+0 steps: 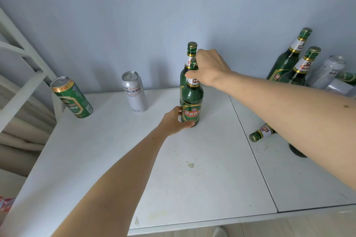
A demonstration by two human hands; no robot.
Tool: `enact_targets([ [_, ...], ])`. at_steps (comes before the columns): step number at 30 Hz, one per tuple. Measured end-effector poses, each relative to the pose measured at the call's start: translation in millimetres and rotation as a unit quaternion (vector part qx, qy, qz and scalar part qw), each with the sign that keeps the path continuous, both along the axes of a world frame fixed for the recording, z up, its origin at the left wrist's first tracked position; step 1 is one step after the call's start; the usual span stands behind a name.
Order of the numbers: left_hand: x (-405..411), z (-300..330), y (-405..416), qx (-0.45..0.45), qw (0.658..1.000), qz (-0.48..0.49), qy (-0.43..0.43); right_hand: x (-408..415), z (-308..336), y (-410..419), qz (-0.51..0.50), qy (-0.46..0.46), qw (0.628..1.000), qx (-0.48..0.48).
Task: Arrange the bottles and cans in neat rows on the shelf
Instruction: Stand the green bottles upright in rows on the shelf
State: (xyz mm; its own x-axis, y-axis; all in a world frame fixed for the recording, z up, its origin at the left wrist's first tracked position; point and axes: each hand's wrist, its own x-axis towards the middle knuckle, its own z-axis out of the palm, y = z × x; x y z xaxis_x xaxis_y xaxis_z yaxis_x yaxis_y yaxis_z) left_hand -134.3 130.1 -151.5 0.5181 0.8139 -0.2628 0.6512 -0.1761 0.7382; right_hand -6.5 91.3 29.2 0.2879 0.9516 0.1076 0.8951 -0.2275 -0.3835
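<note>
Bare white shelf top (134,159) toward its front edge; near the back edge, upright green glass beer bottle (192,106), right hand (208,67) gripping its neck, left hand (176,121) gripping its base.

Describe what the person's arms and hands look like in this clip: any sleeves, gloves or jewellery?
Both forearms are bare as far as the frame shows: no sleeves in view. The left hand and right hand wear no gloves, and no rings, watch or bracelet show.

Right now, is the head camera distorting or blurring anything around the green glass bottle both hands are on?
Head view: wide-angle bend tilts the green and gold can and the bottles at far right outward; the green glass bottle held by the left hand and right hand is sharp; soft daylight, faint shadows on the pale wall, no strong glare on the white shelf top.
</note>
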Motion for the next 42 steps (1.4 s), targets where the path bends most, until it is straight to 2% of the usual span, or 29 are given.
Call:
enact_targets([
  [17, 8.3, 10.5, -4.0, 0.023, 0.999, 0.027, 0.032, -1.3, -9.1, 4.5, -0.021, 0.033, 0.999, 0.034],
  [29, 9.7, 15.8, -6.4, 0.027, 0.998, 0.031, 0.053, 4.8, -11.4, 8.7, -0.009, -0.002, 1.0, 0.019],
  [35, 10.9, 26.1, -6.9, 0.042, 0.998, 0.037, 0.025, 15.7, -6.3, 10.8, 0.029, 0.035, 0.999, 0.005],
  [42, 17.2, 49.0, -0.3, 0.064, 0.995, 0.063, -0.036, 32.0, 23.7, 25.6, -0.024, 0.014, 0.998, 0.055],
])
